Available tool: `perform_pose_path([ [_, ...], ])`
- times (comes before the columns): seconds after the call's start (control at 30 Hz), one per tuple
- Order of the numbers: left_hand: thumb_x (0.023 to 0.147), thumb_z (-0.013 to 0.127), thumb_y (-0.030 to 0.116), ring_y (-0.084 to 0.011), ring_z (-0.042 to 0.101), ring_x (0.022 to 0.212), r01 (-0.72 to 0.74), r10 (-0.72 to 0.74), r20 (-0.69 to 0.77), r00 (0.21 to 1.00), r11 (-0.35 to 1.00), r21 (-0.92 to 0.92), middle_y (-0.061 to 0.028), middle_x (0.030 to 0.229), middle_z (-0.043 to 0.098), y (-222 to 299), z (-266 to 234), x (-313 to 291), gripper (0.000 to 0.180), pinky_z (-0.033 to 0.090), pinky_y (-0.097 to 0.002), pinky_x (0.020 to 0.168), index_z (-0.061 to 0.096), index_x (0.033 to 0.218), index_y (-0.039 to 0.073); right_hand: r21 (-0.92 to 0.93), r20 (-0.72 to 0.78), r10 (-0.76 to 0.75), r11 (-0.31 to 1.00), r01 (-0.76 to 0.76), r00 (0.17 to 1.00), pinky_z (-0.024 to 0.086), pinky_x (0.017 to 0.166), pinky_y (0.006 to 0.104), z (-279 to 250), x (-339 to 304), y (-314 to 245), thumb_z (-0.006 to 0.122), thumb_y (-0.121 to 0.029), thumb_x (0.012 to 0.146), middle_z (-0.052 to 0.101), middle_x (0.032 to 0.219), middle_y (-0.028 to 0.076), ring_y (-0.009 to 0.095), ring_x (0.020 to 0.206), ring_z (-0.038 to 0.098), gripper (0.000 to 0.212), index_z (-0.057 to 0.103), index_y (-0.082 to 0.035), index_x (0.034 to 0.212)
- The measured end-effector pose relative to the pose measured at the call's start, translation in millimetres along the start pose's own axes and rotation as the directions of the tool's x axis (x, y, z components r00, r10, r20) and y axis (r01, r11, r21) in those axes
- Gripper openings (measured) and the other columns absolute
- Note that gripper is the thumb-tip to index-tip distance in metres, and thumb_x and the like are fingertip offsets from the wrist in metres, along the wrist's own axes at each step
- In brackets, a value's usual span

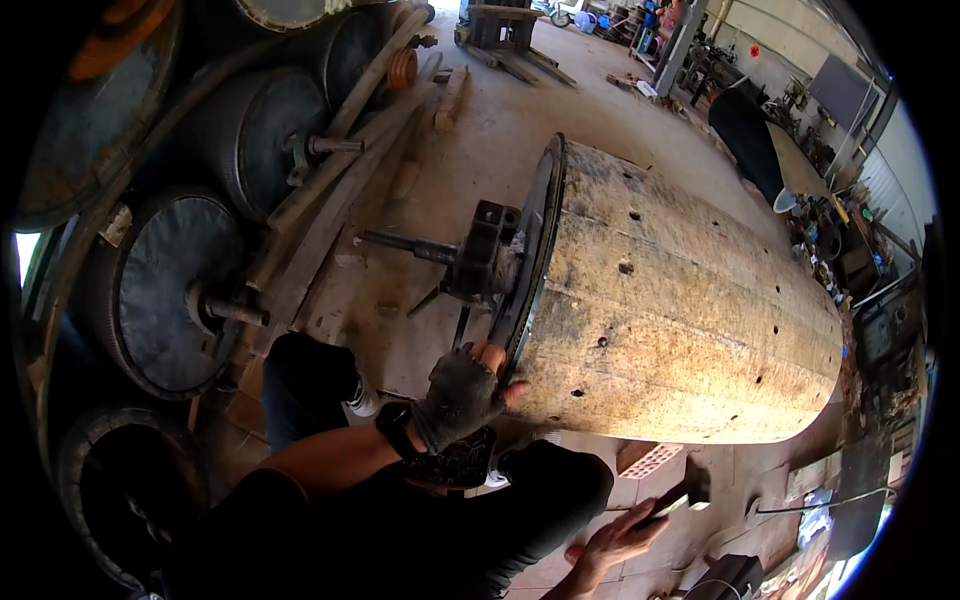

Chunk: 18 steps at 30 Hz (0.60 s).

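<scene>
While dark drums crowd the floor at left, half lost in shadow, we press our gloved left hand, fingers curled, on the rim of the big weathered cylinder. At right, our right hand grips a hammer; 1 end is hard to read.

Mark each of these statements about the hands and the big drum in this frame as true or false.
1. The left hand rests on the end rim of the large drum. True.
2. The left hand is bare. False: it wears a fingerless glove.
3. The right hand holds a hammer. True.
4. The hammer touches the drum. False: it is held low, clear of it.
5. A shaft sticks out of the drum's end. True.
</scene>
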<state>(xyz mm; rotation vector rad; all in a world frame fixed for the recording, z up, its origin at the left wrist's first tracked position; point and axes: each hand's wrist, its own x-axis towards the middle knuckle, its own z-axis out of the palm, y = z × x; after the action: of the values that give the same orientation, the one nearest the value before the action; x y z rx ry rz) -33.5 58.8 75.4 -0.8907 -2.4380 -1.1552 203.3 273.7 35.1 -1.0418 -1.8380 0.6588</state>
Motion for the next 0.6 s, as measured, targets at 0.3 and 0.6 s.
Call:
perform_pose_path([
  [0.3,0.099,0.064,0.03,-0.0301,0.057,0.065,-0.014,0.015,0.069,0.998,1.0,-0.014,-0.0128,0.071,0.055,-13,32,-9,0.028,0.044,-0.0431,0.06,0.055,0.086,0.007,-0.702,0.39,0.563,0.694,-0.16,0.729,0.054,0.079,0.0491,-46,-215,205,0.056,-0.023,0.099,0.07,0.11,0.018,0.04,0.095,0.068,0.028,0.063,-0.006,0.12],
  [0.6,0.108,0.051,0.03,-0.0201,0.045,0.069,-0.033,0.005,0.126,0.992,0.975,0.22,-0.0067,0.075,0.046,12,-3,-5,0.031,0.038,-0.0403,0.065,0.051,0.095,0.002,-0.679,0.608,0.63,0.728,-0.096,0.483,0.053,0.093,0.0431,2,-317,290,0.066,-0.023,0.088,0.054,0.12,0.018,0.037,0.11,0.06,0.037,0.056,-0.004,0.118],
])
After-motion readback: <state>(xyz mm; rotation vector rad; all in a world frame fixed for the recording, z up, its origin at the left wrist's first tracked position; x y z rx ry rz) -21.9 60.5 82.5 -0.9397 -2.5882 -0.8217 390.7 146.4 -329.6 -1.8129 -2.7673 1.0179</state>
